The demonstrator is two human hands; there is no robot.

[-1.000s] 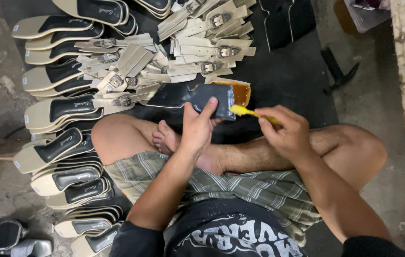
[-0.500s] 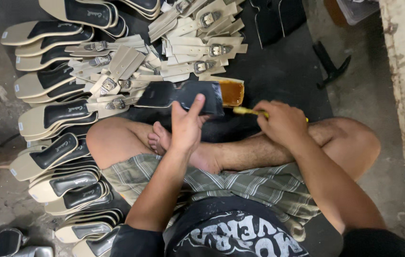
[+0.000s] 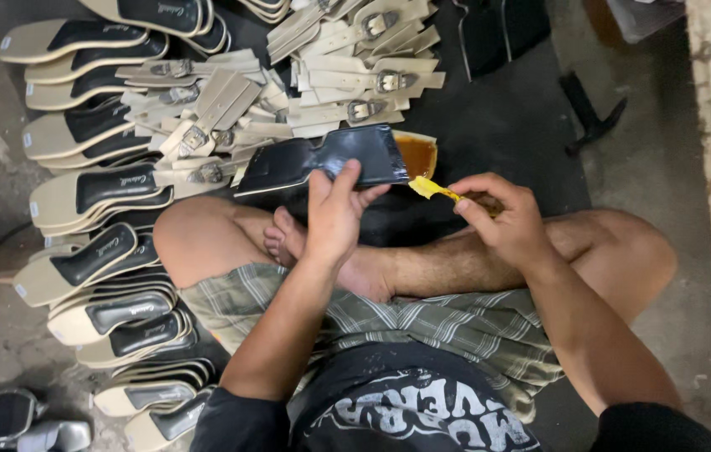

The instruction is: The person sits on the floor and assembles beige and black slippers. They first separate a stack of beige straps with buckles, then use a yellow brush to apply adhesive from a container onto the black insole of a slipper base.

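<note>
Dark, dusty floor (image 3: pixel 506 134) fills the frame, with rows of beige sandal soles (image 3: pixel 79 197) fanned along the left edge and a heap of beige buckled straps (image 3: pixel 322 84) piled at upper centre. Crossed bare legs of a seated person are seen across the middle.

Compared with a second ago, the black strap piece (image 3: pixel 322 159) has been turned and spread out: it was bunched small in front of the fingers then, and now it is stretched long towards the left of the frame, its flat face exposed. The yellow brush (image 3: pixel 431 188) has been drawn back from the piece towards the right, its tip now lying just beside the amber glue in the open tin (image 3: pixel 418 152). From this it is judged that one pass of glue has been finished and a fresh load is being fetched or a new face presented.

The black strap piece is clamped at its lower edge by the left hand (image 3: pixel 335 213), thumb and fingers closed on it; the piece lies just above that hand, at centre frame. The right hand (image 3: pixel 502 218) is closed around the brush handle, at centre right, near the piece but apart from it.
</note>
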